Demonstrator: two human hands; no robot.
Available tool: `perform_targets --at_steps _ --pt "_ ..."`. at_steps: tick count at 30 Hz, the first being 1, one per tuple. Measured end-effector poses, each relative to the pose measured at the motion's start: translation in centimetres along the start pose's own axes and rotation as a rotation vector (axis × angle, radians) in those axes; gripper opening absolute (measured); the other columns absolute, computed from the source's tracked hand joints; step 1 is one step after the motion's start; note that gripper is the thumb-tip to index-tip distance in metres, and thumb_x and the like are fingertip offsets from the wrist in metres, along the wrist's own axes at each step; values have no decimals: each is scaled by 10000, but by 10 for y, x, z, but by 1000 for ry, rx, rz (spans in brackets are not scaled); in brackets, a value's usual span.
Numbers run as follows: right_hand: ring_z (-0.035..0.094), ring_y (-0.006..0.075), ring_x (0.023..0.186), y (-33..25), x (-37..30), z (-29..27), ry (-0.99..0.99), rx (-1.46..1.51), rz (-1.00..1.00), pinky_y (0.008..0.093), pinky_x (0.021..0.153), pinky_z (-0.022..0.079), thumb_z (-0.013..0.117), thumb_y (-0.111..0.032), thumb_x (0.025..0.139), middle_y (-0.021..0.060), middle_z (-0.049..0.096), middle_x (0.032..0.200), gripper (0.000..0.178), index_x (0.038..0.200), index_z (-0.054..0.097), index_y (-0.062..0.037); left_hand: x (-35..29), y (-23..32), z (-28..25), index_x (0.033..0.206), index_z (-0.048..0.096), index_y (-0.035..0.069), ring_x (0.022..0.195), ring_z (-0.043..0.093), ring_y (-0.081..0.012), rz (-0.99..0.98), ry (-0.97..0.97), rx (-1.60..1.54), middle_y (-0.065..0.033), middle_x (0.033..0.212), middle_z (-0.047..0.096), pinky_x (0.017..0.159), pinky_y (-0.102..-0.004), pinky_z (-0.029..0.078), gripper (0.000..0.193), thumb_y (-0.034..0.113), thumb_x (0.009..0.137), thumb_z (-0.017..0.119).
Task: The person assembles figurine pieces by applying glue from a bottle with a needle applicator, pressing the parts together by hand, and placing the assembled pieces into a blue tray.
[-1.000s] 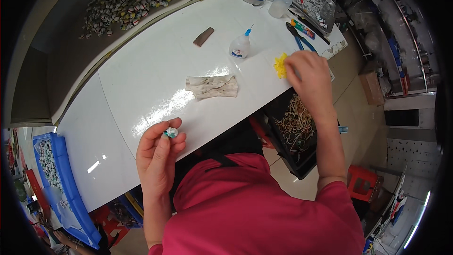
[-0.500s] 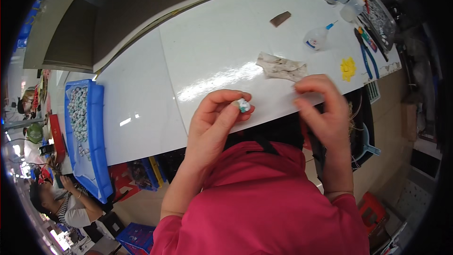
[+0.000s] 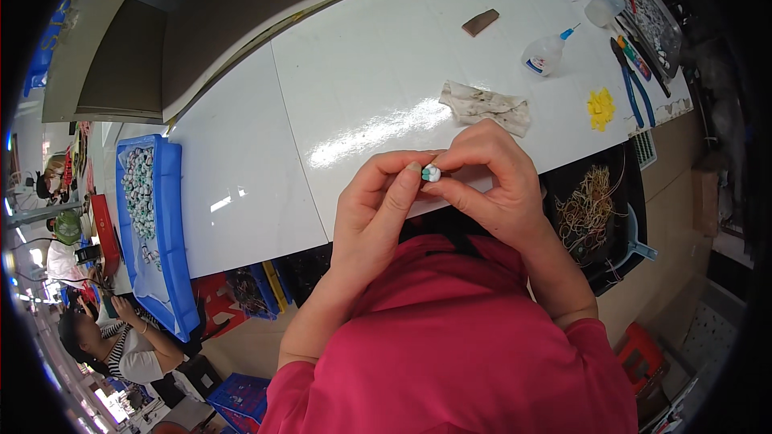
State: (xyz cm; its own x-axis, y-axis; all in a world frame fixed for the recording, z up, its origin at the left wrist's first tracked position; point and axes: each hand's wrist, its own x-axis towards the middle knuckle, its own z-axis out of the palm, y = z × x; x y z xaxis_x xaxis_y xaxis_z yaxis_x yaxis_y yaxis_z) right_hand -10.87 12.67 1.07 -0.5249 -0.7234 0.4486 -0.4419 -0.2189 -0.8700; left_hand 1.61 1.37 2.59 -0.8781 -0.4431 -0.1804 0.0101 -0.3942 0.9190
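Note:
A small white and teal figure-like piece (image 3: 432, 173) is pinched over the near edge of the white table (image 3: 241, 153). My left hand (image 3: 374, 205) grips it between thumb and fingertips from the left. From the right, the thumb and forefinger of my right hand (image 3: 498, 185) close on the same piece. The fingers partly cover it, so its exact shape is hard to make out. Just beyond my right hand lies a stained whitish cloth (image 3: 482, 104). Farther off stands a clear squeeze bottle (image 3: 544, 56) with a blue needle tip.
Yellow bits (image 3: 601, 109), pliers (image 3: 634, 84) and a brown block (image 3: 481, 22) lie on the table. A blue tray (image 3: 178, 249) of small pieces is at the left. A dark bin holds tangled strands (image 3: 591, 213) at the right. A co-worker (image 3: 121, 341) sits at lower left.
My right hand has moved left from beside the cloth and taken hold of the small piece. The piece has shifted slightly right and up in my left hand.

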Motion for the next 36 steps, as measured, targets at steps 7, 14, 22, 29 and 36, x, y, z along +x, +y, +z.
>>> perform_targets --at_steps 7,14,22,29,36 --pt "568 269 814 -6 0 -13 -96 -136 -34 327 738 474 708 -19 736 85 580 889 236 943 598 -50 -4 -1 3 1114 526 -31 1008 596 -154 45 55 8 -139 1173 565 875 -258 498 221 -24 895 553" --pt "525 175 985 6 17 -101 653 -352 37 302 855 410 725 -60 743 95 531 1121 507 1182 476 -17 -4 2 6 1204 516 -25 989 613 -148 -33 -5 81 -121 1164 579 870 -256 489 275 27 935 507" --pt "575 197 860 21 44 -105 -48 -804 211 296 740 449 658 -172 832 111 617 985 273 1034 591 -1 -3 -2 -1 1210 514 -19 1009 606 -157 -21 -50 -22 -113 1137 576 872 -268 499 267 37 952 473" --pt "566 127 822 -13 22 -81 57 -480 251 263 753 452 652 -50 822 72 616 926 238 1041 567 -9 -8 1 -14 1197 506 -21 1005 613 -163 22 -103 32 -118 1142 582 889 -274 500 259 18 941 496" --pt "567 174 706 -44 2 -68 -241 -449 135 276 638 436 824 -189 632 59 634 801 367 893 626 -23 -11 0 -22 1189 488 -24 1053 597 -178 9 -107 -15 -123 1150 570 932 -287 488 271 -21 919 517"
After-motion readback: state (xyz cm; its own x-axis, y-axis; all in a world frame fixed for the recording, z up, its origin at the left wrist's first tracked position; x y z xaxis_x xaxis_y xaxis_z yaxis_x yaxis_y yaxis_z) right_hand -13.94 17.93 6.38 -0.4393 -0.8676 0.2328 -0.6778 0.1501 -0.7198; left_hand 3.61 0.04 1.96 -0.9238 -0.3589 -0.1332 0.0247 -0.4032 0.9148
